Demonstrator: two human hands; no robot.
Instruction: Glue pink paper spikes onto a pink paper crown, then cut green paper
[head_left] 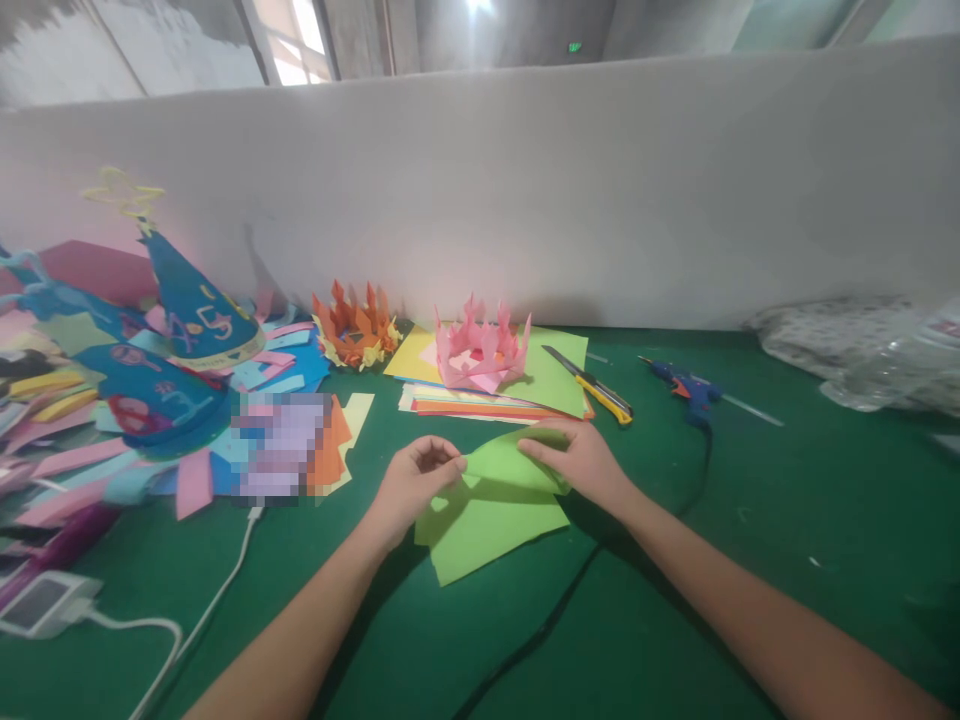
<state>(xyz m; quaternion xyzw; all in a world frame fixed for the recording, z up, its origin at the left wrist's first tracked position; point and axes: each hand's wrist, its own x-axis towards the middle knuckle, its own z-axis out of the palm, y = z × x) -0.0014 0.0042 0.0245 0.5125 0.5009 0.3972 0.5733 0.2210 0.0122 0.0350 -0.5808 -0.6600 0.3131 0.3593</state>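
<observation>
A light green paper sheet [487, 515] lies on the green table [787, 520] in front of me, its upper part folded over. My left hand [416, 480] pinches the fold's left end with closed fingers. My right hand [577, 460] presses on the sheet's upper right part, fingers curled over the folded flap. Both hands touch the same sheet.
Behind lie a stack of coloured paper [487, 400] with a pink paper crown [480, 350], an orange crown [356, 325], a yellow utility knife [596, 385] and a blue glue gun [686, 390]. Blue paper cones [199, 310] and scraps fill the left. A white cable [217, 600] runs at lower left.
</observation>
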